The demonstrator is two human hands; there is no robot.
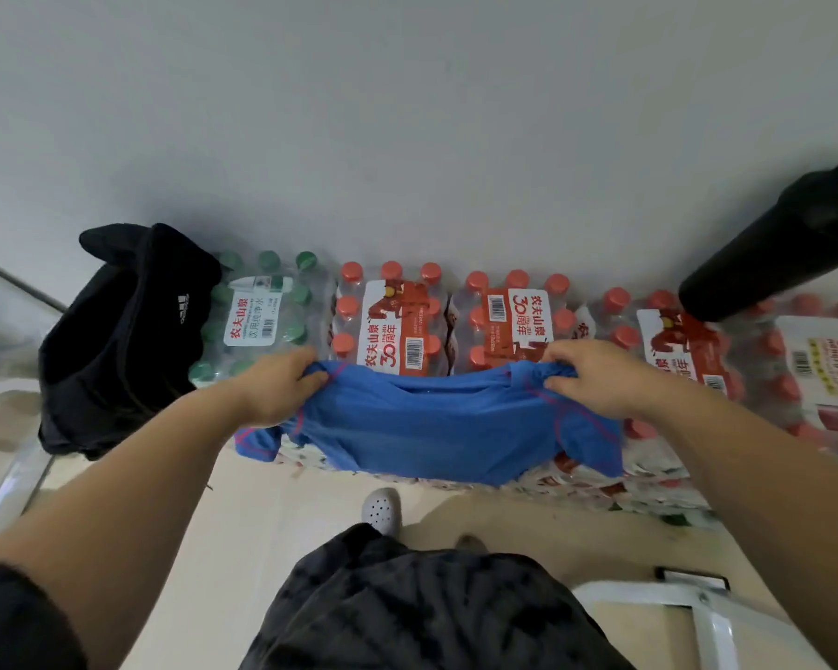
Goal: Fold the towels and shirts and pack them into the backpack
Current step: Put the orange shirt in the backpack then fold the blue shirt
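Observation:
A blue shirt [436, 423] with pink stitching hangs spread between my two hands over the front of the stacked water-bottle packs. My left hand [277, 384] grips its left shoulder, and my right hand [596, 374] grips its right shoulder. Both sleeves droop at the sides. A black backpack [122, 340] with a white logo sits open at the left on the bottle packs, leaning against the wall.
Shrink-wrapped packs of water bottles [397, 316] with red and green caps line the wall. A black bundle [784, 249] lies on the packs at the far right. Below are my foot in a white clog [382, 510] and a white frame [688, 602].

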